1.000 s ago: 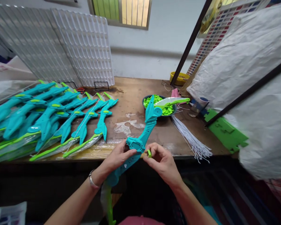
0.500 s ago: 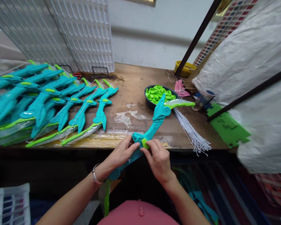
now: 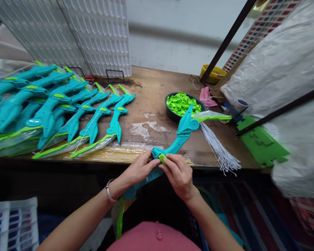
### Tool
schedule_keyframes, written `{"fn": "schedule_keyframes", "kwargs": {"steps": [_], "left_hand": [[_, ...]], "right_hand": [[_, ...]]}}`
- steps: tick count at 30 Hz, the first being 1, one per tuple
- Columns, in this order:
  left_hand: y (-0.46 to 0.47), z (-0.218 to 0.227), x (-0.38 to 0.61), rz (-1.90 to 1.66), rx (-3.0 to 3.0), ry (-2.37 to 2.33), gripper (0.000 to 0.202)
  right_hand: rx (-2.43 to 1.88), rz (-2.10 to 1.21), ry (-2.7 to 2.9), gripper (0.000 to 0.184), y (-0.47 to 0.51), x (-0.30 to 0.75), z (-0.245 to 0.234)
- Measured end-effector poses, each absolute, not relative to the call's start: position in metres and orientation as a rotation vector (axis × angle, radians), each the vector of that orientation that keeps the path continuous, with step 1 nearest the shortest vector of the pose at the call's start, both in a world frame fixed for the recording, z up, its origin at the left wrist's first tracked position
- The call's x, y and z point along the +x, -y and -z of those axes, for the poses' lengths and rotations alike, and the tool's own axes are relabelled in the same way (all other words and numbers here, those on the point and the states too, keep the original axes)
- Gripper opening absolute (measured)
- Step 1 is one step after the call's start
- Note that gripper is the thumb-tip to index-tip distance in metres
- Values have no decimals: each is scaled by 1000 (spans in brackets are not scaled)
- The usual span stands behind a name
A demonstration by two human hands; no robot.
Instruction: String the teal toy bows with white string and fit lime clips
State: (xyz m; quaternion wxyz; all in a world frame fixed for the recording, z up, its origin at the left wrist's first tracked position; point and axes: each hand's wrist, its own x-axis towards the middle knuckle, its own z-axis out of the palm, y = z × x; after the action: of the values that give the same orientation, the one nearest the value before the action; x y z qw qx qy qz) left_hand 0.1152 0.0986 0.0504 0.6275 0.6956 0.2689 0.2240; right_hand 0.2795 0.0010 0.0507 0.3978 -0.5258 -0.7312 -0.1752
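A teal toy bow (image 3: 184,127) with lime-green limbs lies slantwise over the table's front edge. My left hand (image 3: 141,169) is closed around its middle, thumb beside the grip. Between the thumb and fingers of my right hand (image 3: 179,174) is a small lime-green plastic piece (image 3: 162,158), pressed against the bow's middle. Part of the bow's lower half is hidden behind my hands. Just beyond the bow's upper end stands a dark round bowl (image 3: 169,113) heaped with similar lime-green pieces (image 3: 181,103).
Several teal bows (image 3: 117,120) are piled on the table's left side. A bundle of white strings (image 3: 219,150) hangs over the front edge at right, near a green foam mat (image 3: 261,141). A yellow bowl (image 3: 213,75) and a dark pole (image 3: 227,40) stand behind.
The whole view has shifted slightly, so the table and bow sit further right. My hands keep the same hold, with the green piece still against the bow's middle.
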Motion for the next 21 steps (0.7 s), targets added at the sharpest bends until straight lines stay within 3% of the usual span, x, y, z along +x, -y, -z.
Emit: {"fn": "schedule_keyframes", "kwargs": {"steps": [21], "left_hand": [[-95, -48, 115, -521, 1650, -620, 27]], "right_hand": [[-1314, 413, 1804, 32, 3, 277, -43]]}}
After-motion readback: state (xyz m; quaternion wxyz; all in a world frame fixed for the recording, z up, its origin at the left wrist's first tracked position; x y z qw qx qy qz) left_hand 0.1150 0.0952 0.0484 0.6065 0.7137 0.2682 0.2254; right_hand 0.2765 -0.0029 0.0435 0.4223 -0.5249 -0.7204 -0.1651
